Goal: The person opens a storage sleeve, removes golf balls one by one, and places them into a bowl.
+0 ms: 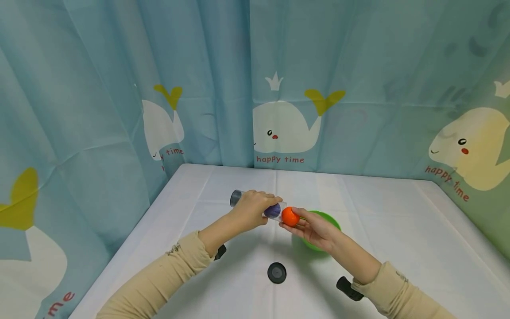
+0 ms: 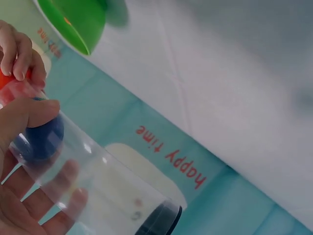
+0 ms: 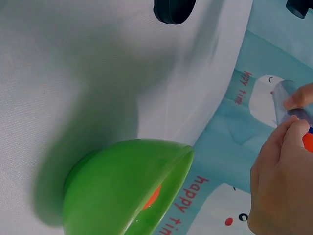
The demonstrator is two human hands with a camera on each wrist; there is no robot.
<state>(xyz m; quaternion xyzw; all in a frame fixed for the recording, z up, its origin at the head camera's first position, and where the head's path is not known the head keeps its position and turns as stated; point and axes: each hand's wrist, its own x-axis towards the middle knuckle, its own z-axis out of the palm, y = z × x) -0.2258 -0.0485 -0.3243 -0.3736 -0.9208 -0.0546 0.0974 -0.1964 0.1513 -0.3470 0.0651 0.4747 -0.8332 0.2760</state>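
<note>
My left hand (image 1: 252, 209) grips a clear plastic tube (image 2: 112, 171), which lies slantwise above the table with its black-capped end (image 1: 235, 198) at the far left. Inside, near the other end, sits a dark blue-purple ball (image 2: 44, 139). An orange ball (image 1: 290, 216) is at that other end, pinched between the thumb and fingers of my right hand (image 1: 320, 232). Whether part of it is inside the tube's mouth, I cannot tell. Below and behind the right hand stands a green bowl (image 3: 117, 181); something orange (image 3: 152, 197) shows inside it.
A round black lid (image 1: 276, 273) lies flat on the white-covered table (image 1: 239, 288), nearer than both hands. Black wrist devices (image 1: 349, 289) show below the sleeves. Blue curtains (image 1: 223, 66) with printed whales hang around the table's back and sides.
</note>
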